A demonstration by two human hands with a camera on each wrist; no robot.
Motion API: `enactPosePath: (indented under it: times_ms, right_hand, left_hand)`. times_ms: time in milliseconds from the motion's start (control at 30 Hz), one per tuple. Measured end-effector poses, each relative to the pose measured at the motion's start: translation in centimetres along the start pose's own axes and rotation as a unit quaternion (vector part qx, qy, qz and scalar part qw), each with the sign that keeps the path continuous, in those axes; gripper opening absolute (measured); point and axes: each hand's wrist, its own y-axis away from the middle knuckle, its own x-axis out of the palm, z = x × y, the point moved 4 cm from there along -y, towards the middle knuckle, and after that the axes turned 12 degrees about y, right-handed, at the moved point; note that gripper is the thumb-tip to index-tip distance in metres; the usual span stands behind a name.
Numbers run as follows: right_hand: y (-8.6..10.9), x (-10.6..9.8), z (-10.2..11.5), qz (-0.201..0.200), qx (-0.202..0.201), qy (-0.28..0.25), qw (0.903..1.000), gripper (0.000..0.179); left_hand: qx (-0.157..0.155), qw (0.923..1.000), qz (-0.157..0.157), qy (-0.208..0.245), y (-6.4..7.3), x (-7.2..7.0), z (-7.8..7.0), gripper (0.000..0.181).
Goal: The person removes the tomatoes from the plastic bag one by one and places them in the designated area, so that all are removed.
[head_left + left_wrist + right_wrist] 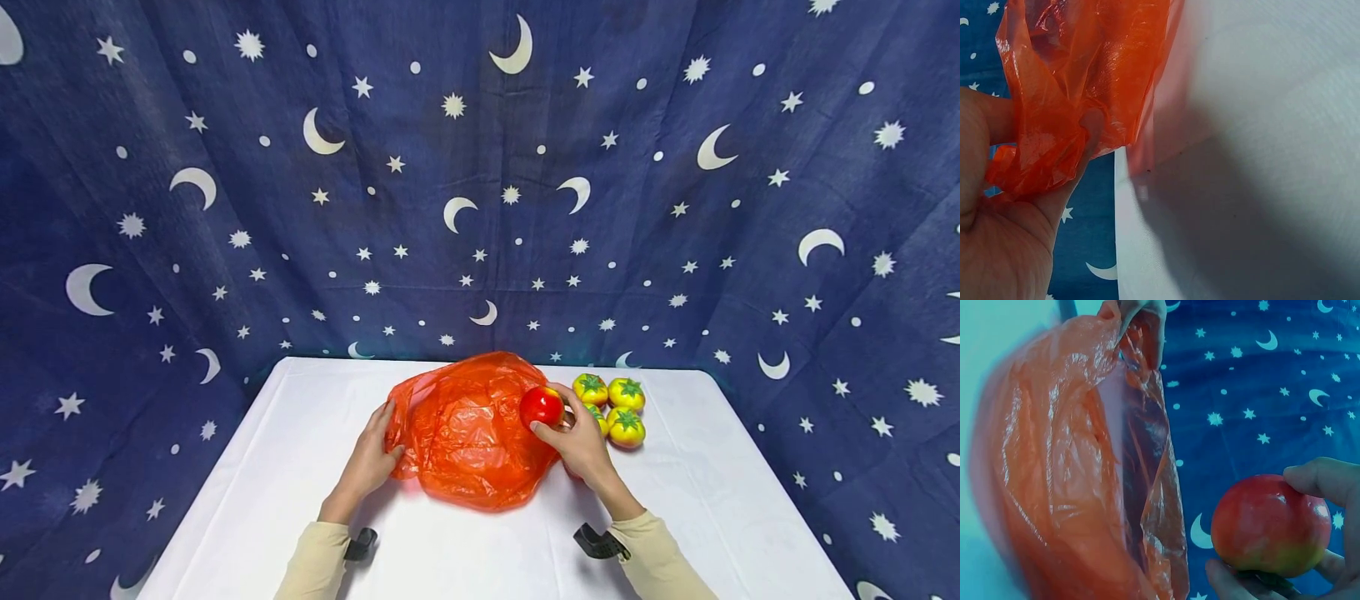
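Note:
A crinkled orange-red plastic bag (476,425) lies on the white table, its mouth gaping in the right wrist view. My left hand (372,450) grips the bag's edge at its left side, with thin film bunched between thumb and fingers (1000,122). Between the thumb and fingers of my right hand (581,437) is a glossy red tomato (1272,525), yellowish underneath, with its green leafy top facing down. That hand holds it above the right side of the bag. Its shape is tomato-like; whether it is real I cannot tell.
Several yellow-and-red tomatoes (626,427) with green tops sit grouped to the right of the bag, partly behind my right hand. The white table (712,500) ends at a dark blue curtain (480,208) with moons and stars.

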Motion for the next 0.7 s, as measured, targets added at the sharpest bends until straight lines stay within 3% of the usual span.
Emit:
enactPosePath:
  times_ms: [233,467,700]
  right_hand:
    - [0.5,-0.9,-0.8,-0.016,0.004,0.032,0.9994,0.065]
    - [1.0,-1.6,-1.7,-0.007,0.021,-0.006,0.9997,0.068]
    - [1.5,-2.3,-2.7,-0.016,0.031,0.01,0.9993,0.068]
  left_hand:
    - [-0.003,1.0,-0.001,-0.005,0.1,0.1,0.0,0.083]
    - [0.014,0.9999,-0.006,-0.001,0.1,0.2,-0.2,0.082]
    - [0.026,0.9996,-0.005,0.007,0.1,-0.1,-0.5,0.084]
